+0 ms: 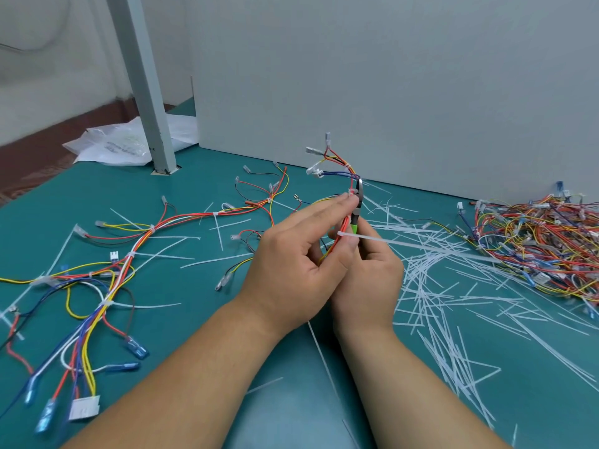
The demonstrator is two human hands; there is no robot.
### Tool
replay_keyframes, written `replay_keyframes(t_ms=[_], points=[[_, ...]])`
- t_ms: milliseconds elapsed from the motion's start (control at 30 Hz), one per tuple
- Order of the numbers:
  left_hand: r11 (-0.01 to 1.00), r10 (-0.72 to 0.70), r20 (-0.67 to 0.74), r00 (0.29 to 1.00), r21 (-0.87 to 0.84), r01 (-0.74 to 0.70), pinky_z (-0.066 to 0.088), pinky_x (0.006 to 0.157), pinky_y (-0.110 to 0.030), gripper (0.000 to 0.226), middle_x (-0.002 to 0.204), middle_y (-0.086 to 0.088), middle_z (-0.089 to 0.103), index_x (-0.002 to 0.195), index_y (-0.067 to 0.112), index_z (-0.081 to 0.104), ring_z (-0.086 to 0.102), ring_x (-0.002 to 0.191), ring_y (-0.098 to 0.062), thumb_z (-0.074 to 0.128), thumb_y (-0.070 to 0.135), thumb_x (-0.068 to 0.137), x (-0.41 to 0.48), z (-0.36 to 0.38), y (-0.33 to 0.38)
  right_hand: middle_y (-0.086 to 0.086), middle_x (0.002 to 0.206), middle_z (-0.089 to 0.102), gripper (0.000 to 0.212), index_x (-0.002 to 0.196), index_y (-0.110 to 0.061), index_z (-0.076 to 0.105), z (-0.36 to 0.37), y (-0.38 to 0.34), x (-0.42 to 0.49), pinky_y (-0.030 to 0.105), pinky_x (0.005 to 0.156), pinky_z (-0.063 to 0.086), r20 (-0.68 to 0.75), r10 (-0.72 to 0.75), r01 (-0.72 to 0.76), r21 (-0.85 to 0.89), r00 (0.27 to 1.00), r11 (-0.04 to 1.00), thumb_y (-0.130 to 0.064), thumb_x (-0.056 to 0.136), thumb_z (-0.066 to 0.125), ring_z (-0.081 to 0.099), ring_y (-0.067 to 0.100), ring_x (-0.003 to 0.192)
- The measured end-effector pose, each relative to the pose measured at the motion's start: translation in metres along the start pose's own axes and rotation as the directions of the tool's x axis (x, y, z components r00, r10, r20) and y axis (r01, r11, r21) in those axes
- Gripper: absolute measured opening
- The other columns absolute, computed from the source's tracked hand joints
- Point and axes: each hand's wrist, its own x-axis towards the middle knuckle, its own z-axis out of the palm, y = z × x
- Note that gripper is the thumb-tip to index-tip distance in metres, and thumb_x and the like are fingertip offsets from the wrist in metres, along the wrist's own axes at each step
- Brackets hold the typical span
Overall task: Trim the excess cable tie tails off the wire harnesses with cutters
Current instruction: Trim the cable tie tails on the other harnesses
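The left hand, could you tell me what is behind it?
Behind the left hand sit the right hand, green-handled cutters and the held harness. The cutter handles and grip are covered.

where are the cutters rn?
Head view, centre: the cutters are in the right hand, green handle just above its fingers, metal head up against the held harness at the left hand fingertips.
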Motion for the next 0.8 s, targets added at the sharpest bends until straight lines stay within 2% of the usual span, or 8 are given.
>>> replay_keyframes(t_ms=[167, 267, 433, 500, 567, 600, 667, 800], points=[[0.999, 0.026, 0.005, 1.000, 0.025, -0.026, 0.044, 0.097, -0.016, 0.041, 0.137, 0.001, 0.064, 0.134, 0.011, 0.066, 0.047, 0.100, -0.008, 0.066, 0.014, 0.093, 0.0003, -0.0003, 0.0012, -0.009, 0.101, 0.080, 0.028, 0.112, -0.037, 0.079, 0.0000, 0.0003, 0.0004, 0.039, 0.081, 0.060, 0.004, -0.003, 0.002, 0.022, 1.000, 1.000, -0.015, 0.098, 0.068, 0.068, 0.006, 0.085], [0.999, 0.027, 0.006, 1.000, 0.021, -0.027, 0.043, 0.095, -0.014, 0.041, 0.137, 0.002, 0.064, 0.134, 0.012, 0.066, 0.046, 0.100, -0.009, 0.066, 0.014, 0.093, 0.0004, 0.0004, 0.0014, -0.013, 0.097, 0.079, 0.026, 0.104, -0.043, 0.079, -0.0016, 0.0006, 0.0021, 0.028, 0.077, 0.055, -0.019, -0.016, 0.016, 0.001, 1.000, 1.000, -0.021, 0.097, 0.068, 0.066, 0.003, 0.083], [1.000, 0.018, 0.004, 1.000, 0.000, -0.018, 0.047, 0.089, -0.015, 0.040, 0.136, 0.003, 0.065, 0.134, 0.016, 0.066, 0.054, 0.090, -0.012, 0.066, 0.019, 0.095, 0.0000, 0.0008, -0.0018, -0.013, 0.082, 0.074, 0.022, 0.100, -0.037, 0.080, -0.0021, 0.0016, 0.0030, 0.027, 0.070, 0.050, -0.008, -0.003, 0.003, 0.010, 1.000, 1.000, -0.019, 0.098, 0.069, 0.058, 0.006, 0.071], [1.000, -0.019, 0.021, 1.000, -0.018, 0.019, 0.053, 0.087, -0.023, 0.039, 0.128, -0.003, 0.068, 0.134, 0.025, 0.066, 0.065, 0.079, -0.024, 0.064, 0.028, 0.096, -0.0006, 0.0004, -0.0041, -0.015, 0.084, 0.075, 0.023, 0.104, -0.034, 0.081, -0.0019, 0.0019, 0.0032, 0.022, 0.069, 0.051, -0.010, -0.008, 0.008, 0.003, 1.000, 1.000, -0.015, 0.098, 0.070, 0.060, 0.003, 0.072], [0.999, -0.050, 0.029, 0.998, -0.019, 0.050, 0.054, 0.087, -0.028, 0.038, 0.122, -0.008, 0.070, 0.133, 0.031, 0.066, 0.065, 0.080, -0.046, 0.063, 0.033, 0.095, -0.0008, 0.0004, -0.0056, -0.015, 0.084, 0.075, 0.024, 0.107, -0.031, 0.080, -0.0018, 0.0013, 0.0029, 0.019, 0.068, 0.050, 0.004, -0.004, 0.004, 0.013, 1.000, 1.000, -0.011, 0.099, 0.070, 0.061, 0.002, 0.072], [0.999, -0.047, 0.028, 0.999, -0.023, 0.047, 0.055, 0.082, -0.029, 0.037, 0.130, -0.001, 0.068, 0.131, 0.032, 0.067, 0.063, 0.070, -0.042, 0.063, 0.032, 0.094, -0.0010, 0.0008, -0.0061, -0.016, 0.085, 0.075, 0.028, 0.105, -0.035, 0.080, -0.0015, 0.0013, 0.0027, 0.020, 0.068, 0.051, 0.015, -0.002, 0.002, 0.010, 1.000, 1.000, -0.010, 0.098, 0.070, 0.060, 0.002, 0.072], [0.999, -0.026, 0.019, 0.999, -0.047, 0.027, 0.054, 0.067, -0.035, 0.035, 0.144, 0.016, 0.058, 0.126, 0.032, 0.068, 0.049, 0.051, -0.018, 0.062, 0.029, 0.091, -0.0007, 0.0014, -0.0056, -0.015, 0.089, 0.076, 0.028, 0.106, -0.036, 0.080, -0.0007, 0.0021, 0.0025, 0.022, 0.069, 0.053, 0.017, 0.006, -0.005, -0.011, 1.000, 1.000, -0.012, 0.094, 0.071, 0.062, 0.003, 0.075], [0.996, -0.009, 0.012, 1.000, -0.092, 0.010, 0.049, 0.057, -0.034, 0.031, 0.141, 0.016, 0.060, 0.118, 0.029, 0.068, 0.040, 0.052, -0.010, 0.058, 0.024, 0.090, 0.0005, -0.0014, -0.0051, -0.001, 0.098, 0.073, 0.026, 0.118, -0.025, 0.076, -0.0010, 0.0048, 0.0037, 0.039, 0.079, 0.055, -0.034, -0.020, 0.016, -0.101, 0.999, 0.995, -0.031, 0.093, 0.072, 0.065, 0.019, 0.083]])
